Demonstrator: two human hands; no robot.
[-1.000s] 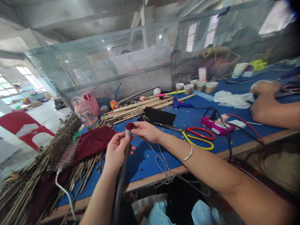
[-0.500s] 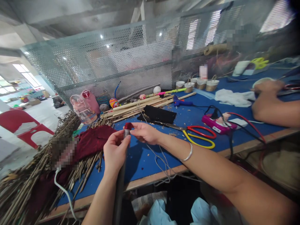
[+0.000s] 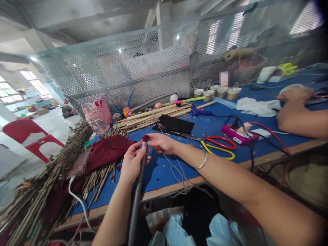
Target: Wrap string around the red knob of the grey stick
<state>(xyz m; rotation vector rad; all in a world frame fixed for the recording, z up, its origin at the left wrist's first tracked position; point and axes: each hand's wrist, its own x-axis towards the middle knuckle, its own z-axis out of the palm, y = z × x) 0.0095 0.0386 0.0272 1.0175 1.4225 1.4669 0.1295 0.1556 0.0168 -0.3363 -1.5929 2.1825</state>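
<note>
A long grey rod (image 3: 137, 191) slants up from my lap, and my left hand (image 3: 133, 160) is wrapped round it just below its top. Dark red cloth (image 3: 146, 138) caps the rod's upper end, above a band of what looks like grey cord (image 3: 145, 145). My right hand (image 3: 162, 143) pinches the edge of that red cap from the right. Loose grey cord (image 3: 179, 172) lies in loops on the table below my right wrist. A larger piece of dark red fabric (image 3: 110, 148) rests left of my hands.
Scissors (image 3: 220, 147) with red and yellow handles lie right of my hands, beside black cloth (image 3: 176, 125). Dry stalks (image 3: 38, 191) pile up at left. Wooden sticks (image 3: 164, 112), a blue glue gun (image 3: 201, 111) and a purple power strip (image 3: 238, 135) lie behind. Another person's arm (image 3: 299, 116) is at right.
My hands and the rod's top appear slightly further right in view, as does the left background. Both hands stay at the red-capped end, with the cord band below it still showing.
</note>
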